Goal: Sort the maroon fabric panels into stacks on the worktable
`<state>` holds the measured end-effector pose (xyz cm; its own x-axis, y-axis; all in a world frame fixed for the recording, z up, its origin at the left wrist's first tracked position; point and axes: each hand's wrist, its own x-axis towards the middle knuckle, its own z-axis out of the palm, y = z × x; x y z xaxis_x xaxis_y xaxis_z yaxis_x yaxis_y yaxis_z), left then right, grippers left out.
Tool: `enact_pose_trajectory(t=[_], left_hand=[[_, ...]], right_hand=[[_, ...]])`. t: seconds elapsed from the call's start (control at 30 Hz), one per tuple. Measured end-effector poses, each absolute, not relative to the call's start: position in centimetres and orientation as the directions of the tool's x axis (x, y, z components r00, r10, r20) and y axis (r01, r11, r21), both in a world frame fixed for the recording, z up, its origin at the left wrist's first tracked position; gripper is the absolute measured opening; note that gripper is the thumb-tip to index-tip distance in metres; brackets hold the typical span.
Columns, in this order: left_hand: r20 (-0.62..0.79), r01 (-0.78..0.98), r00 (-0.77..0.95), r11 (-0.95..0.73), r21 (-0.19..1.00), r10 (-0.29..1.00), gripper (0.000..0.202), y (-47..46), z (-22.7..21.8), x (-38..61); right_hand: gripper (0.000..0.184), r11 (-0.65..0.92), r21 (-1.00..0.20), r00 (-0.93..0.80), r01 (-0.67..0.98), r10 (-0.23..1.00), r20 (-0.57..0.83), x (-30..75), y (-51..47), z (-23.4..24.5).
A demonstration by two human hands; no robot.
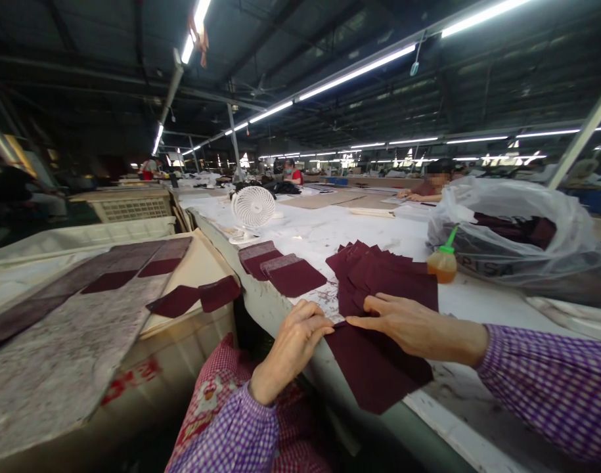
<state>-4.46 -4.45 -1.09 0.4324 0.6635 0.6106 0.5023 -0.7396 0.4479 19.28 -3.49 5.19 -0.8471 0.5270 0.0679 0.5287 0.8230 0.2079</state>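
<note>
My left hand (300,338) pinches the near left corner of a maroon fabric piece (379,371), which hangs partly over the table's front edge. Across the top of that piece lies my right hand (399,322), its index finger stretched toward the same corner and its other fingers partly curled. Just beyond the right hand, a fanned pile of maroon fabric pieces (379,269) rests on the white table (324,230). To the left are two smaller stacks of maroon pieces, a near stack (295,274) and a far stack (257,258).
A small white fan (253,207) stands behind the stacks. On the right are a bottle of amber liquid (441,266) and a plastic bag (521,230) holding dark fabric. Left of the table, a cream bin (182,355) bears a board with fabric strips (110,281). Other people sit farther back.
</note>
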Motion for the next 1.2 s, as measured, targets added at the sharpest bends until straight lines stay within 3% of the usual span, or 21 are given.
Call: enact_pose_trajectory(t=[0.23, 0.37, 0.47, 0.57, 0.7, 0.87, 1.13, 1.2], left_hand=[[0.623, 0.472, 0.47, -0.774, 0.422, 0.625, 0.024, -4.9, -1.3, -6.0], [0.649, 0.472, 0.326, -0.713, 0.519, 0.688, 0.024, -4.5, -1.5, -7.2], [0.663, 0.555, 0.217, -0.649, 0.52, 0.717, 0.021, -2.8, -1.2, -7.8], [0.659, 0.645, 0.227, -0.617, 0.45, 0.717, 0.017, -1.5, -0.2, -7.9], [0.652, 0.596, 0.38, -0.713, 0.37, 0.656, 0.023, -2.9, 1.1, -7.4], [0.53, 0.57, 0.606, -0.788, 0.232, 0.594, 0.031, -6.6, 0.3, -7.7], [0.637, 0.695, 0.378, -0.66, 0.285, 0.672, 0.023, -2.4, -0.8, -8.9], [0.631, 0.739, 0.345, -0.615, 0.274, 0.695, 0.029, -0.8, -0.9, -8.7]], right_hand=[[0.068, 0.795, 0.382, -0.865, 0.47, 0.501, 0.023, 17.1, -4.1, 6.0], [0.07, 0.785, 0.391, -0.86, 0.48, 0.509, 0.035, 16.4, -3.9, 6.0], [0.05, 0.775, 0.304, -0.822, 0.553, 0.567, 0.05, 16.5, -2.9, 6.1], [0.035, 0.782, 0.157, -0.793, 0.604, 0.609, 0.016, 16.5, -1.9, 6.5], [0.037, 0.797, 0.042, -0.798, 0.603, 0.603, 0.006, 16.4, -1.7, 6.7], [0.032, 0.793, -0.038, -0.793, 0.609, 0.608, -0.019, 16.5, -2.3, 6.6], [0.014, 0.768, -0.149, -0.782, 0.622, 0.62, -0.07, 16.0, -1.8, 7.1], [0.009, 0.789, -0.16, -0.803, 0.594, 0.594, -0.051, 15.8, -1.8, 7.0]])
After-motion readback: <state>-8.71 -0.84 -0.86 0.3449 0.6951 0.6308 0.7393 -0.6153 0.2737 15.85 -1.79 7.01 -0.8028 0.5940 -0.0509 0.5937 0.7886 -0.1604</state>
